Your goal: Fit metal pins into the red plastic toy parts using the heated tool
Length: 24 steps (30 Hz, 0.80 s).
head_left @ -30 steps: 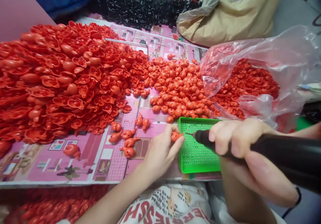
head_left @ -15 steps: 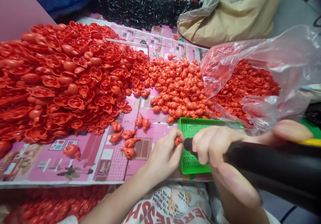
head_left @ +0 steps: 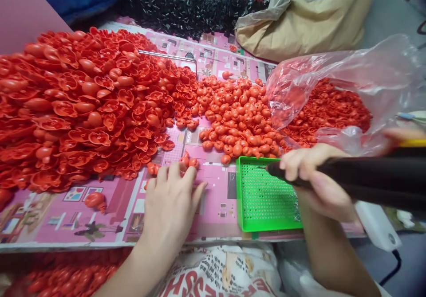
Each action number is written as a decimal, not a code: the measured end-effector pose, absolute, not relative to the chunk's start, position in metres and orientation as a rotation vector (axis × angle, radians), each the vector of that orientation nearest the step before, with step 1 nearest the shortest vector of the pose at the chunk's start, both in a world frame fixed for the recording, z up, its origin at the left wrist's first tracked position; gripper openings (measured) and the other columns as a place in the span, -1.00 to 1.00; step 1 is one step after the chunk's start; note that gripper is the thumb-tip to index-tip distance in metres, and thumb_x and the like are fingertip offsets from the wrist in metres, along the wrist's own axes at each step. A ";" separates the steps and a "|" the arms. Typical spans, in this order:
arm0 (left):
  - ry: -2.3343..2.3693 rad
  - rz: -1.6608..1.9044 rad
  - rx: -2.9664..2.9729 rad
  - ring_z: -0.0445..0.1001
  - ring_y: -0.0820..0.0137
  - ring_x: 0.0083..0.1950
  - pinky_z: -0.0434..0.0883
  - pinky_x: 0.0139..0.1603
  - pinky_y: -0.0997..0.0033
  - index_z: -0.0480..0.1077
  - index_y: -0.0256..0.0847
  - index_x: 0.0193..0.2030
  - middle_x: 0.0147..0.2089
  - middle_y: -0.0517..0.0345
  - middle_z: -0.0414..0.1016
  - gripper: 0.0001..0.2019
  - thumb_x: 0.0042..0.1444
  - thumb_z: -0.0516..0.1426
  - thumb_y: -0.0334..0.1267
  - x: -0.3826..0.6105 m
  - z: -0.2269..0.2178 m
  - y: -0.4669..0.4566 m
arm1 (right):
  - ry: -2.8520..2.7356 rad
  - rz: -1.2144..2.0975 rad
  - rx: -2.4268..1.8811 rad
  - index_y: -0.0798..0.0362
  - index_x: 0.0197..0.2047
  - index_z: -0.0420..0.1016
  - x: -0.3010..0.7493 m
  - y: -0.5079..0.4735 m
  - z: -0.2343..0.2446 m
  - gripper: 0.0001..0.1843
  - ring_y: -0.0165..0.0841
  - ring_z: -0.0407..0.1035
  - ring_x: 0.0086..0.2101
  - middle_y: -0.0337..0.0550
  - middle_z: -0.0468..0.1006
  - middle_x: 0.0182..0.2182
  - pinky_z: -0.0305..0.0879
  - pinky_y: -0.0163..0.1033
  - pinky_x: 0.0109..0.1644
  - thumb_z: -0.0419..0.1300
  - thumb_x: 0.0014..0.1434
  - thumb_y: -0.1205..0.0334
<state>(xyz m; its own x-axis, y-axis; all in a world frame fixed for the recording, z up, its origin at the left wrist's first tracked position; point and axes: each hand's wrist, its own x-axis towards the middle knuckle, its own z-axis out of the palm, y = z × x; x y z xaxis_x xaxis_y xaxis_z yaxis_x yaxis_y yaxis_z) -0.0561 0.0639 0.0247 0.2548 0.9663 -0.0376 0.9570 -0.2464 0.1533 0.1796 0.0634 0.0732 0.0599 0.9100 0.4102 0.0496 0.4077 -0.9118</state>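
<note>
My left hand (head_left: 171, 199) lies palm down over a few loose red plastic pieces (head_left: 189, 160), fingers spread; what is beneath the palm is hidden. My right hand (head_left: 316, 177) is wrapped around a black electric screwdriver (head_left: 369, 179). Its thin bit points left above a green perforated tray (head_left: 244, 224), which has small metal screws at its right side, partly behind my right wrist. Left of my left hand a single rounded red piece (head_left: 95, 201) rests on the pink patterned sheet.
A tall heap of hollow red half shells (head_left: 83, 111) covers the left side. Assembled red pieces (head_left: 239, 115) are piled mid-table, beside a clear plastic bag (head_left: 382, 75) of red parts. Black parts (head_left: 186, 9) and a tan sack (head_left: 306, 26) sit behind. A white device (head_left: 379, 226) is lower right.
My left hand has moved left from the screwdriver tip to the loose pieces, and the red piece it pinched is out of sight. The screwdriver has shifted up and right, over the tray.
</note>
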 end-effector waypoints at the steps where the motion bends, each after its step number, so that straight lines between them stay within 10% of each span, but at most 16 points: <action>1: 1.872 0.092 2.398 0.34 -0.05 0.02 0.29 -0.11 0.04 0.41 -0.17 -0.16 -0.04 -0.09 0.44 -0.79 0.19 0.15 -0.09 -0.054 0.027 0.064 | -1.352 0.854 -0.954 0.03 -0.47 0.41 0.182 0.068 0.063 -0.83 -0.34 0.34 -0.50 -0.23 0.39 -0.58 0.27 -0.12 -0.31 0.24 0.13 0.22; 8: 1.600 0.334 2.406 0.35 0.12 0.11 0.29 -0.03 0.14 0.34 -0.22 -0.02 0.14 -0.05 0.40 -0.82 0.27 0.04 -0.28 0.005 0.008 0.081 | -1.352 0.866 -1.009 0.02 -0.46 0.36 0.177 0.079 0.024 -0.83 -0.36 0.33 -0.49 -0.27 0.37 -0.56 0.28 -0.16 -0.34 0.21 0.14 0.21; 24: 1.211 0.654 1.742 0.36 0.39 -0.28 0.23 -0.25 0.38 0.25 -0.16 -0.21 -0.33 0.20 0.37 -0.75 0.40 -0.18 -0.19 -0.007 0.008 0.067 | -1.310 0.827 -1.012 0.04 -0.47 0.38 0.180 0.076 0.030 -0.83 -0.34 0.35 -0.47 -0.26 0.37 -0.58 0.28 -0.14 -0.29 0.22 0.12 0.21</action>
<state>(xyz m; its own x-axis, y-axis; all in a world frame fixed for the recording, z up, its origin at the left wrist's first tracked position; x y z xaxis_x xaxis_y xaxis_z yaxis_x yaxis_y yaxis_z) -0.0073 0.0675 0.0075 0.3835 0.9214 -0.0632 0.4520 -0.1276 0.8828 0.1805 0.0757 0.0296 0.1061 0.9235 0.3685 0.0644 0.3635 -0.9294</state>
